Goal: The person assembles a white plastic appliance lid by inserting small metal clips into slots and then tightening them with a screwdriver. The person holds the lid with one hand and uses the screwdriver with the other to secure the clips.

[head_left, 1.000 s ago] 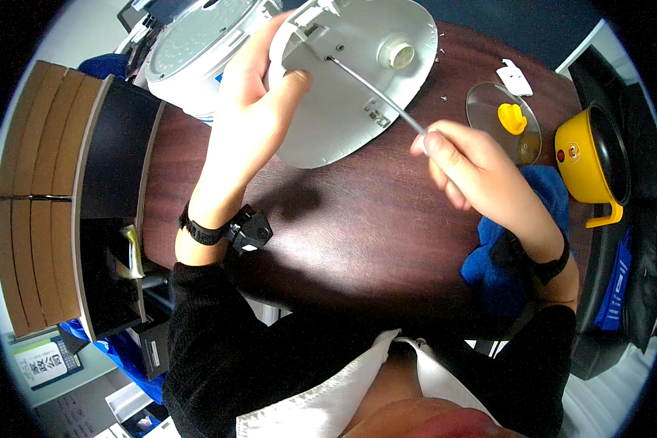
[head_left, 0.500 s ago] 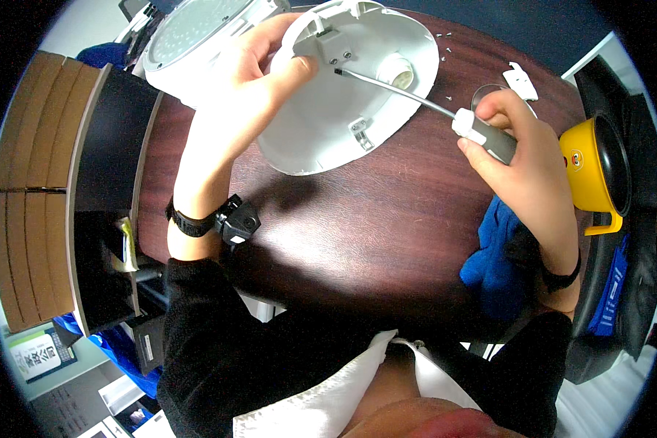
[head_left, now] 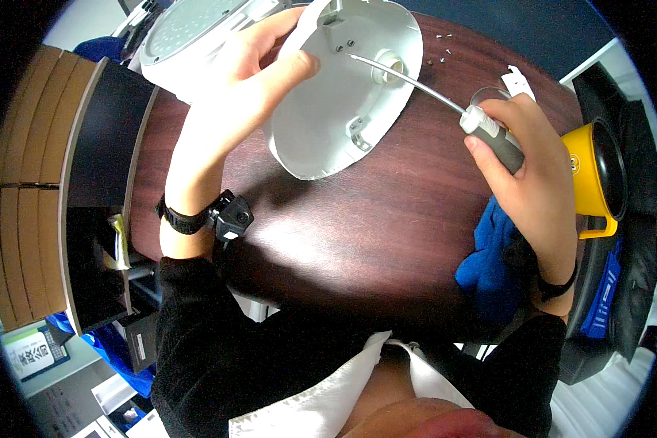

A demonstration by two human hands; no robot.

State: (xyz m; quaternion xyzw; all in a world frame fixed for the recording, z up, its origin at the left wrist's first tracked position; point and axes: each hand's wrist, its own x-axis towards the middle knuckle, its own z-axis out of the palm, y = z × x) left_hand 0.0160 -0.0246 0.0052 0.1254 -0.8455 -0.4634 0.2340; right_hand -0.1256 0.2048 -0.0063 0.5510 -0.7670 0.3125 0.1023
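My left hand (head_left: 259, 80) grips the upper left rim of a white oval plastic cover (head_left: 317, 124), thumb on the inside. The cover is tilted, its hollow side toward me, showing a round socket, a small metal bracket low down and two screw points near the top. In my right hand (head_left: 527, 160) is a screwdriver (head_left: 498, 140) with a grey and white handle, fingers wrapped round it. Its thin shaft points up and left across the cover, the tip close to the two screw points; whether it touches the plastic I cannot tell.
A white appliance body (head_left: 197, 44) stands at the far left. Several small screws (head_left: 446, 51) and a white plastic piece (head_left: 518, 82) lie at the far right. Near my right arm are a blue cloth (head_left: 485, 255) and a yellow mug (head_left: 590, 171). Cardboard boxes (head_left: 22, 139) line the left.
The cover has turned and shifted slightly in my left hand. The screwdriver tip now sits a little farther up and right, and its handle has rolled in my right hand.
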